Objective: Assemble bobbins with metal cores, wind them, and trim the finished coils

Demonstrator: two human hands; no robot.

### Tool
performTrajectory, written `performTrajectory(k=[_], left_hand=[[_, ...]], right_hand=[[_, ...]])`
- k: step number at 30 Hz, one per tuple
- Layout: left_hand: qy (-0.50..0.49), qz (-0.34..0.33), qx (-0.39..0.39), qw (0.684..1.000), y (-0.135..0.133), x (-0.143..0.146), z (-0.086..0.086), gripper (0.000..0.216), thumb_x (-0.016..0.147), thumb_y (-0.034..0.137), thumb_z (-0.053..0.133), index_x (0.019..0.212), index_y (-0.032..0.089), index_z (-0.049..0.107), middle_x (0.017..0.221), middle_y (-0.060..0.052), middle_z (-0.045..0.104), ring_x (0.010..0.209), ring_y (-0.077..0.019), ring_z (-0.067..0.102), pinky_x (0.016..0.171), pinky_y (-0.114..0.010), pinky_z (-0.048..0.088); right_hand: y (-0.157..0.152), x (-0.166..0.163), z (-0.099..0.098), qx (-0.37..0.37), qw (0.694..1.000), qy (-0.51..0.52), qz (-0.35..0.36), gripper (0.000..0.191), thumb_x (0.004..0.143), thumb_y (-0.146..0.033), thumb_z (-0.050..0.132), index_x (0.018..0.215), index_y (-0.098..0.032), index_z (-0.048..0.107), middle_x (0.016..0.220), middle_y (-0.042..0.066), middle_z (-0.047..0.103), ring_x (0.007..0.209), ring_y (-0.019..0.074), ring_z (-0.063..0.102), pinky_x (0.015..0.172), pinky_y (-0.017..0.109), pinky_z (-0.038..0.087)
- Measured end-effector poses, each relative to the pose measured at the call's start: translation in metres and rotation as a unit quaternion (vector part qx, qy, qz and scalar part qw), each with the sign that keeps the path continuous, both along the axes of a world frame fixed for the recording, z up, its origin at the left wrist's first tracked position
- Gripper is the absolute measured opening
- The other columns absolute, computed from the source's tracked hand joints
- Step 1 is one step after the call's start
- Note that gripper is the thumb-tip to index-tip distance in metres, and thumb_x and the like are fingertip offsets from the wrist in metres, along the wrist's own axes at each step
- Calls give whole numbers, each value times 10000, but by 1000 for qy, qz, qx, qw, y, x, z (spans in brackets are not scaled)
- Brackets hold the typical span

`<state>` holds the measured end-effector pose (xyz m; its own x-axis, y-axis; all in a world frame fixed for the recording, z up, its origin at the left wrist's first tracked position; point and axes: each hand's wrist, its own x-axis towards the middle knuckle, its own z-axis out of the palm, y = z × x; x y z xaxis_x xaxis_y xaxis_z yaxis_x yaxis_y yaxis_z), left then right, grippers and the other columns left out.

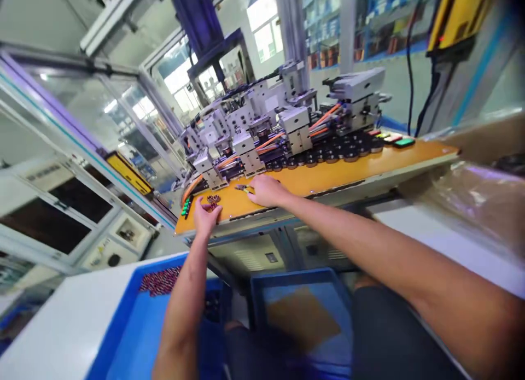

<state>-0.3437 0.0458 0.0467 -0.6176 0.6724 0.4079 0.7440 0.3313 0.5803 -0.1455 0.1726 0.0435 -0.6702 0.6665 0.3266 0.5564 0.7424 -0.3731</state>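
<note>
My left hand [205,217] rests at the left end of the orange worktop [328,177], fingers apart and curved around a small cluster of reddish, coppery parts [214,198]. Whether it grips any of them is too small to tell. My right hand [266,191] is closed around small pliers [244,188] with a yellowish handle, their dark jaws pointing left toward the cluster. Just behind both hands stands a row of metal fixture blocks [250,155] with orange tubes. Left of my left hand is a strip of green buttons [187,206].
Black round discs [350,153] line the worktop's back, with coloured buttons [404,142] at its right end. Below left, a blue tray [123,325] holds many reddish parts [161,281]. Another blue bin [340,298] is below. Yellow sensor bars [129,172] flank the frame; clear plastic wrap [471,199] lies right.
</note>
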Motion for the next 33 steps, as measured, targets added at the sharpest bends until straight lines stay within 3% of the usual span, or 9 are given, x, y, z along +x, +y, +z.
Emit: performTrajectory(k=[6,10,13,19,23,25,28,30,33], left_hand=[[-10,-39,50,998,-12,19,5,620,712,229,745,1286,142,526,889,-63,678,901,-235,675,887,-387,500],[-19,-122,112,986,-65,58,10,634,771,231,704,1357,210,463,1076,-66,689,1095,-208,633,1049,-381,412],[-2,-214,143,966,-117,88,10,653,792,177,698,1389,240,440,1112,-65,696,1143,-210,618,1108,-407,367],[71,-354,103,927,-174,120,12,849,768,45,701,1483,328,341,1193,-69,690,1174,-241,604,1112,-457,367],[130,-397,66,906,-177,130,20,792,794,53,670,1481,280,350,1205,-101,683,1213,-259,579,1052,-441,443],[151,-393,77,904,-176,135,17,792,797,79,681,1483,272,334,1274,-122,642,1266,-277,543,1064,-463,446],[187,-296,196,916,-175,144,-2,875,708,134,799,1454,280,368,1312,-120,589,1282,-307,518,1066,-516,447],[196,-223,282,912,-172,152,-22,880,655,131,841,1413,275,420,1216,-91,617,1183,-279,576,1013,-495,494],[142,-200,330,912,-166,166,-49,805,694,91,794,1394,257,431,1073,-57,656,1045,-223,628,940,-449,540]], right_hand=[[0,3,1,-33,997,68,26,325,952,-374,593,1178,-140,606,1238,107,590,1123,220,584,988,446,495],[-9,12,4,-52,984,152,69,340,939,-353,607,1209,-147,591,1326,110,545,1249,256,510,1062,503,428],[-43,26,1,-111,959,232,117,352,956,-340,541,1218,-109,585,1349,155,538,1281,265,491,1084,485,413],[-143,71,-12,-345,859,234,297,511,906,-579,513,1094,-124,651,980,101,724,808,191,706,712,340,598],[-179,88,-11,-521,757,268,289,406,761,-471,753,986,-143,674,820,37,718,700,140,683,676,279,582],[-188,92,-13,-574,712,317,251,308,722,-363,803,919,-155,689,815,24,722,711,122,678,695,256,573],[-196,94,-19,-581,688,384,201,242,718,-301,810,900,-174,714,872,30,744,798,126,696,763,251,571],[-203,94,-25,-583,677,414,177,244,718,-307,816,908,-184,725,881,32,750,830,135,702,792,261,569],[-214,91,-34,-601,654,432,160,242,724,-317,819,915,-197,730,890,29,750,833,136,701,810,263,563]])
